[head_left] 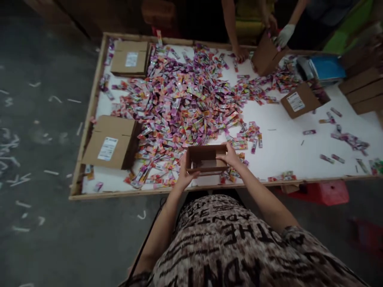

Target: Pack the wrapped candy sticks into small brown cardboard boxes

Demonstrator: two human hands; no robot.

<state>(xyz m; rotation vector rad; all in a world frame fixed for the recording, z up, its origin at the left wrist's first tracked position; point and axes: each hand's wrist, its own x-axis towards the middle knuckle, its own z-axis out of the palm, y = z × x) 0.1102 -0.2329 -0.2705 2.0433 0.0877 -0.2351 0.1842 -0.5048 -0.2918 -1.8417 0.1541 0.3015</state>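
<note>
An opened brown cardboard box [206,150] is between my two hands at the near edge of the table, its top facing me. My left hand [184,175] grips the box's left side, thumb along the near rim. On the right side, my right hand [230,156] holds the wall, with fingers reaching over its edge. The inside looks bare, with a pale patch at the bottom. Just beyond the box spreads a big heap of small purple, pink and orange wrapped packets [188,99].
Labelled cardboard boxes stand in stacks at the left, one near [100,135] and one far [122,59]. Across the table, other people's hands, one in a white glove [286,35], work at a box [265,56]. A tilted box [302,101] lies right. A wooden rim [113,194] edges the table.
</note>
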